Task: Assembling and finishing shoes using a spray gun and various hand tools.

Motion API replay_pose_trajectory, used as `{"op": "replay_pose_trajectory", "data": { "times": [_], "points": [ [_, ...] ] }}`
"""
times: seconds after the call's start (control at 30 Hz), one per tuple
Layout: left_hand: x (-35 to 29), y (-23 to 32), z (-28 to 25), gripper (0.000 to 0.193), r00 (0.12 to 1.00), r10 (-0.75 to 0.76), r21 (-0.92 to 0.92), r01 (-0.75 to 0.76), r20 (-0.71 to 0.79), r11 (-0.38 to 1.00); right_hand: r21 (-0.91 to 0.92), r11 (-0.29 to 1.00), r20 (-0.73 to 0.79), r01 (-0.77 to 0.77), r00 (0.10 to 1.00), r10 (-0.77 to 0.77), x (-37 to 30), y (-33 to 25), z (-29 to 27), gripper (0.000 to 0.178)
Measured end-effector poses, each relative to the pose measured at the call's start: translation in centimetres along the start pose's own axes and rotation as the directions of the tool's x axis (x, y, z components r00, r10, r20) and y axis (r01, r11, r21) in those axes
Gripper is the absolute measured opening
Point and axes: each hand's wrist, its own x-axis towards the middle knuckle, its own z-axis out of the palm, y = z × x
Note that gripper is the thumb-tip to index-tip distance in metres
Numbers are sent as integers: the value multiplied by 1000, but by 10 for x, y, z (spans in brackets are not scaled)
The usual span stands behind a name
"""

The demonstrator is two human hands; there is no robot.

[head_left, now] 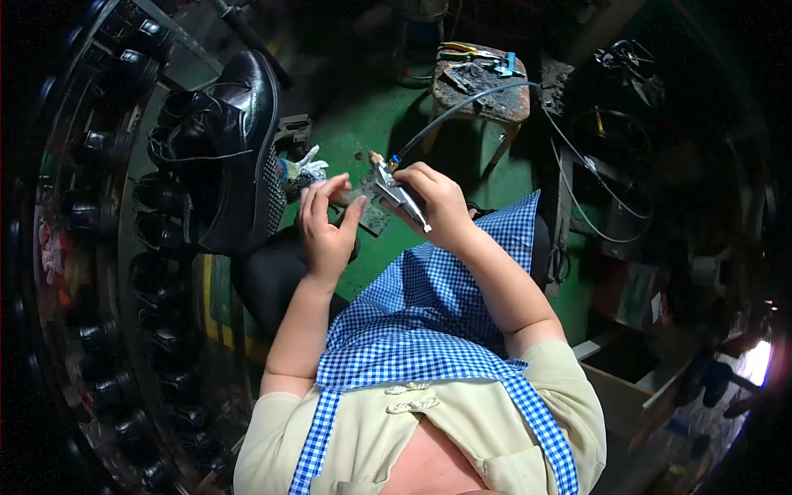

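My right hand (pixel 444 205) is wrapped round a silver hand tool (pixel 402 200) with a brass-coloured end and a blue fitting, held at a slant over the green floor. From the fitting a grey hose (pixel 437 122) runs up and to the right. My left hand (pixel 327 238) is raised beside the tool, thumb and fingers apart, with nothing seen in it. Left of that hand, close by, a large black lace-up shoe (pixel 247 103) with a textured sole edge stands toe upward. Behind the left fingers lies a crumpled grey-and-white cloth or glove (pixel 307 171).
A stained stool (pixel 518 103) at the back bears yellow-handled pliers (pixel 462 53) and a blue tool (pixel 511 63). The hose crosses it and loops down at right. Rows of black shoes (pixel 103 213) line the left. A blue checked apron (pixel 421 285) covers my lap.
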Motion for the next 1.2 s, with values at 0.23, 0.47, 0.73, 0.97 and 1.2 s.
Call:
{"op": "replay_pose_trajectory", "data": {
  "times": [0.23,0.47,0.73,0.97,1.2],
  "points": [
    [28,13,31,32,752,537,487,-658,382,574,193,981,23,36,999,-41,-24,-14,-7,37],
    [24,4,55,20,681,613,420,-731,401,537,171,985,-19,-16,1000,19,-52,-8,-10,34],
    [20,16,53,19,674,602,497,-732,428,466,252,963,-31,92,996,-87,-53,7,3,30],
    [42,37,59,15,587,524,478,-809,617,343,73,994,-112,78,991,-69,-55,5,-14,44],
    [96,-23,87,26,636,384,519,-770,670,370,-303,947,-93,-111,992,86,-56,50,-42,56]
  ]
}}
